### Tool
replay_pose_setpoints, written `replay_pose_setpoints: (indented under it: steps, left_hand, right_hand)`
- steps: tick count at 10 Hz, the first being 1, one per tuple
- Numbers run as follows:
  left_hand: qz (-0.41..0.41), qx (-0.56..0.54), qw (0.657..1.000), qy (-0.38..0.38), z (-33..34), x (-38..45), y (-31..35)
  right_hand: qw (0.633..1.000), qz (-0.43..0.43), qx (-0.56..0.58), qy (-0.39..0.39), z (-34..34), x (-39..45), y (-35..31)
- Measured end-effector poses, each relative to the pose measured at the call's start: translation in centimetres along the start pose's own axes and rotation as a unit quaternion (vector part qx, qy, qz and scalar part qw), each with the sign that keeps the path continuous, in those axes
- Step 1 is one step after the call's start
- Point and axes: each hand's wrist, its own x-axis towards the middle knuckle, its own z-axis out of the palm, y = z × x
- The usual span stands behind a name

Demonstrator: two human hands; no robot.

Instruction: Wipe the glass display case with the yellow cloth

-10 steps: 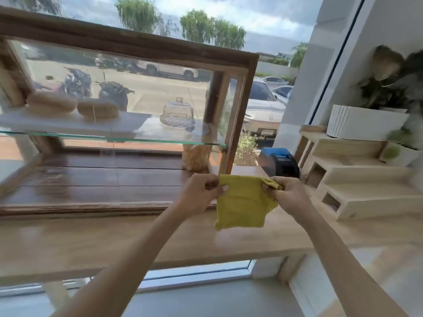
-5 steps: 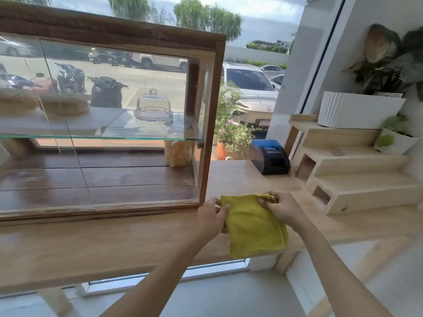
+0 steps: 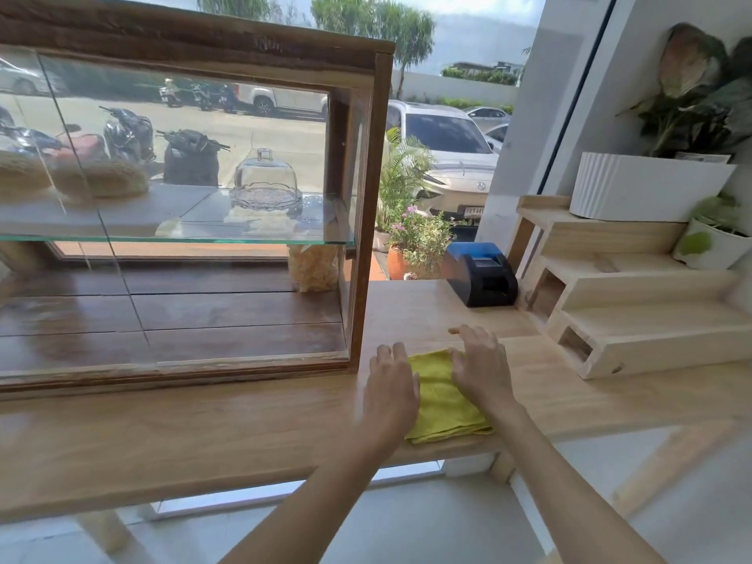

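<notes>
Glass display case (image 3: 175,221), the big one with the dark wooden frame, stands on the pale wooden counter (image 3: 203,433) at your ten o'clock. Your folded yellow cloth (image 3: 441,405) lies flat on that counter, just beside the case's bottom right corner, close to the counter's near edge. Your left hand (image 3: 390,388) rests flat on the cloth's left side with straight fingers. Your right hand (image 3: 480,368) lies spread over its right side. Neither hand is pinching anything; both are open and only press down. It looks like you hold them this way to keep the cloth in a neat, thick pad that is easy to rub with. The black and blue printer (image 3: 480,274) sits at one o'clock, well apart from your hands.
</notes>
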Motion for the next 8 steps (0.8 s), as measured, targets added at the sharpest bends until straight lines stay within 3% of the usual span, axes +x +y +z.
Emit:
replay_pose_setpoints:
  steps: [1, 2, 4, 6, 7, 8]
  left_hand:
    - [0.013, 0.091, 0.994, -0.062, 1.3, -0.1, 0.0]
    - [-0.019, 0.115, 0.982, -0.146, 2.8, -0.4, -1.4]
    - [0.008, 0.119, 0.985, -0.124, 3.3, -1.5, -4.0]
    - [-0.008, 0.096, 0.989, -0.108, 2.6, -2.1, -4.3]
    - [-0.030, 0.087, 0.990, -0.106, 2.1, -2.2, -4.2]
    - [-0.024, 0.093, 0.988, -0.117, 2.1, -2.3, -3.9]
  right_hand:
    - [0.998, -0.051, 0.014, -0.045, 0.8, -1.2, 0.1]
    - [0.990, -0.010, 0.035, -0.138, 1.9, -2.7, 1.1]
    - [0.967, 0.035, -0.079, -0.240, 1.7, -3.6, 1.7]
    - [0.969, 0.047, -0.013, -0.241, 1.0, -3.6, 1.7]
    - [0.979, 0.096, 0.150, -0.100, -1.6, -4.0, 0.8]
    - [0.926, 0.117, 0.346, 0.094, -7.0, -4.4, -1.5]
